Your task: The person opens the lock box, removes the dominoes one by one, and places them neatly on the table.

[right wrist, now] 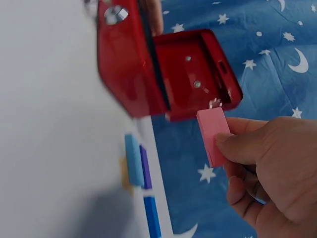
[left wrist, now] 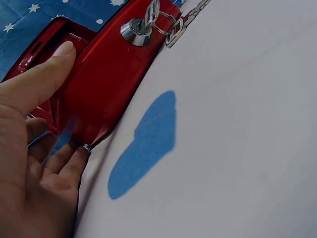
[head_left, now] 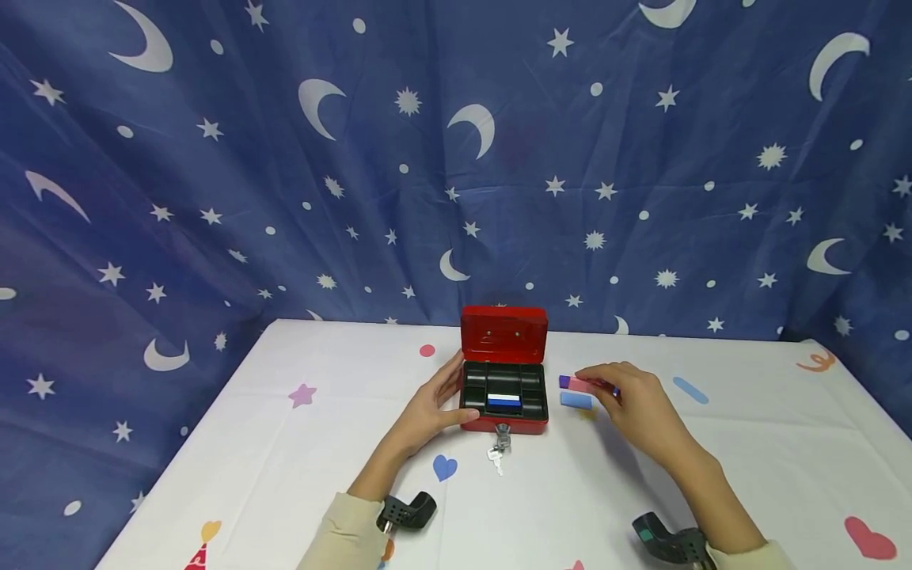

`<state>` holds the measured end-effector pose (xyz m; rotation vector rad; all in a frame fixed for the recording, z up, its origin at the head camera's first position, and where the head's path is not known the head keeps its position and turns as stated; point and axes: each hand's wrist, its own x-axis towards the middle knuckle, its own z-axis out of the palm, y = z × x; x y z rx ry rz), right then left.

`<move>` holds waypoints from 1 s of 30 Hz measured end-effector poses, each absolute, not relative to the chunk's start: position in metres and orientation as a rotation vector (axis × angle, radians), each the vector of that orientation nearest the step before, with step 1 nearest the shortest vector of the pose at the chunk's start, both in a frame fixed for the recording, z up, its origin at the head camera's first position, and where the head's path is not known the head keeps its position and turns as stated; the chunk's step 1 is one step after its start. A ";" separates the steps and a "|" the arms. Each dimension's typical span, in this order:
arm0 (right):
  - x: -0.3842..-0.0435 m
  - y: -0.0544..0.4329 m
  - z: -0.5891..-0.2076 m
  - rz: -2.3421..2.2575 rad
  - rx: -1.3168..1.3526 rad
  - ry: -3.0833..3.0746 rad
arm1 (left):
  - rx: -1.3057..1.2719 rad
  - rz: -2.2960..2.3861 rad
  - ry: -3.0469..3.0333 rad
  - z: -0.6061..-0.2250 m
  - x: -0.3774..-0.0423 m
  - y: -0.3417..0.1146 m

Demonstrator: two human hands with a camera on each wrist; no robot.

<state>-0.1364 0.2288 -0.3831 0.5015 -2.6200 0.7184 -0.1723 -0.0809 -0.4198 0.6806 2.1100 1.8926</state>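
Note:
A red cash box (head_left: 503,425) stands with its lid (head_left: 503,335) raised, showing a black compartment tray (head_left: 473,392). In the tray's front middle compartment lies a blue-and-white block (head_left: 503,400). My left hand (head_left: 427,408) rests against the box's left side, fingers extended along it and thumb over the front left corner. Right of the box, my right hand (head_left: 634,400) pinches a pink block (right wrist: 212,134) between thumb and fingers. Near it are a light blue block (head_left: 575,400), a purple block (head_left: 564,381) and a darker blue block (right wrist: 152,217).
Keys (head_left: 496,457) hang from the lock (head_left: 503,431) on the box's front. The white tablecloth (head_left: 321,475) has printed shapes, among them a blue heart (head_left: 445,467). Behind the table hangs a dark blue curtain (head_left: 399,198) with moons and stars.

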 end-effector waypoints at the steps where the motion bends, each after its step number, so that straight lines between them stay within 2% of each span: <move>1: -0.136 0.232 -0.384 0.712 0.501 -2.625 | 0.681 1.892 2.113 -0.420 -0.172 -0.081; 15: -0.132 0.269 -0.399 0.684 0.461 -2.737 | 0.668 1.861 2.160 -0.420 -0.173 -0.081; 30: -0.139 0.278 -0.419 0.728 0.396 -2.799 | 0.636 1.867 2.148 -0.421 -0.173 -0.080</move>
